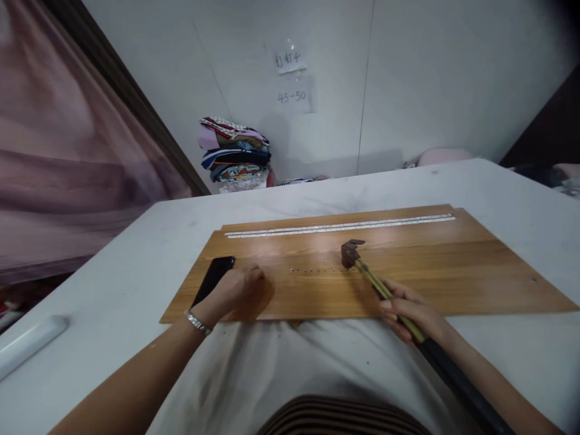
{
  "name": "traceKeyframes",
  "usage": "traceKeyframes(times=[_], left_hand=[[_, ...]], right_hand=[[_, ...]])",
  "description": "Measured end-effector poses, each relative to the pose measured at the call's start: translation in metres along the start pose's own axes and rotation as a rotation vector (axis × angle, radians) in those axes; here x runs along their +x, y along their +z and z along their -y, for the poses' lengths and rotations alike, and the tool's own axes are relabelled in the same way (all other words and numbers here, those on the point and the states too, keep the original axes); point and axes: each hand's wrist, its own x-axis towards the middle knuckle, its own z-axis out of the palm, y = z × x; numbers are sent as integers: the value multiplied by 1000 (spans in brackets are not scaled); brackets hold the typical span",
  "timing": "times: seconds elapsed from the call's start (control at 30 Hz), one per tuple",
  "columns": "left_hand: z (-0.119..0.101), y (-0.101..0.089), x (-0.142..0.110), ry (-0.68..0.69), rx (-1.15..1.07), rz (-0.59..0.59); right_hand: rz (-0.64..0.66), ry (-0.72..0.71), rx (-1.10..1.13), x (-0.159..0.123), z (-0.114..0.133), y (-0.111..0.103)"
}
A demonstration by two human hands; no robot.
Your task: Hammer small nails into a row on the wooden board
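My right hand [410, 311] is wrapped round the yellow and black handle of a claw hammer [351, 254]. The brown hammer head is over the right end of a row of small dark nails or nail heads [317, 270] in the wooden board [480, 260]. To the left of that row, my left hand [240, 284] is closed above the board, its fingertips pressed together. Whatever they may hold is too small to make out. A black phone [217, 272] lies on the board beside and partly behind my left hand.
Two thin white strips [339, 227] run along the board's far part. Under the board is a white table [122, 272], with a white rounded object [34, 344] at its left. Folded clothes [235, 151] are stacked by the wall, and a pinkish curtain [81, 121] hangs left.
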Motion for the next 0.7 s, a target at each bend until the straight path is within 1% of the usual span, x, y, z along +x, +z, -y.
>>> traceKeyframes(times=[0.1, 0.2, 0.33, 0.47, 0.6, 0.7], left_hand=[[1, -2, 4, 47, 91, 73], [2, -2, 8, 45, 132, 76], [3, 2, 11, -27, 101, 52], [5, 11, 9, -115, 27, -1], [4, 19, 1, -123, -48, -84], [0, 18, -4, -152, -33, -90]], right_hand=[[5, -9, 6, -4, 3, 2], [13, 1, 16, -2, 1, 1], [14, 10, 20, 4, -3, -1], [17, 10, 28, 4, -2, -2], [0, 0, 17, 0, 1, -2], [12, 4, -10, 0, 0, -2]])
